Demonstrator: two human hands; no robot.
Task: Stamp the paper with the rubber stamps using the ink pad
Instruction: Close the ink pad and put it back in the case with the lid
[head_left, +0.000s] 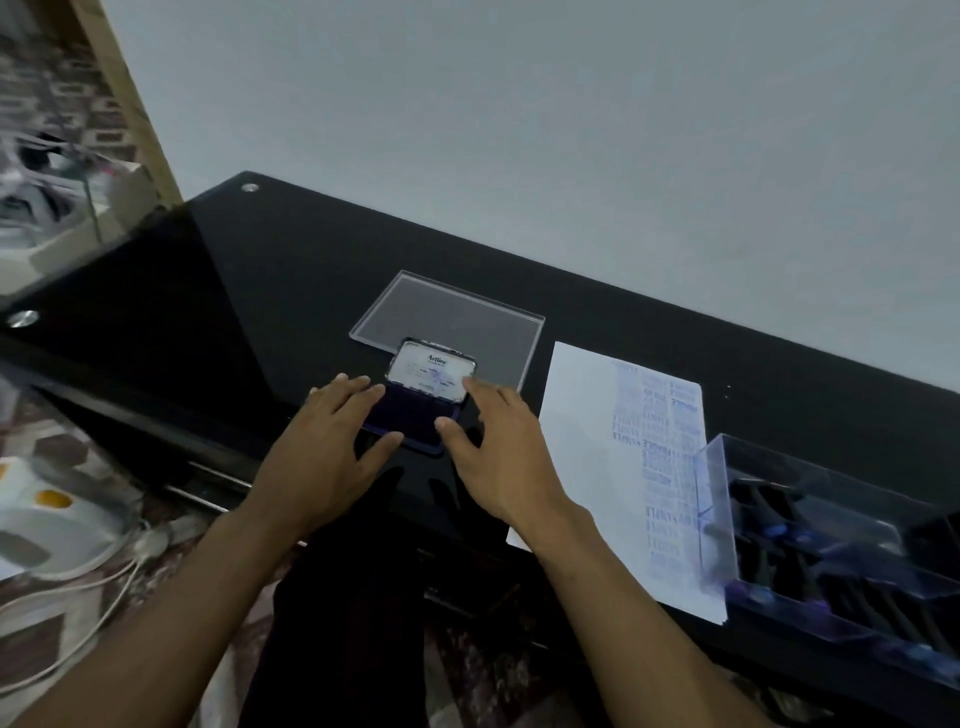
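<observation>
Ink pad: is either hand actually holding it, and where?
The ink pad is open. The left hand touches the base's left edge; the right hand touches the lid's right corner. Fingers look mostly straight, no clear grip.

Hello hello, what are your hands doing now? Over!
Left hand and right hand open, fingers on the ink pad, lid up. No stamp held. Paper right of pad, already stamped; stamps in clear box. Nothing in the way.

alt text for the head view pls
Two hands, left hand and right hand, rest on an open ink pad on a black table. To its right lie a stamped paper and a clear box of stamps.
</observation>
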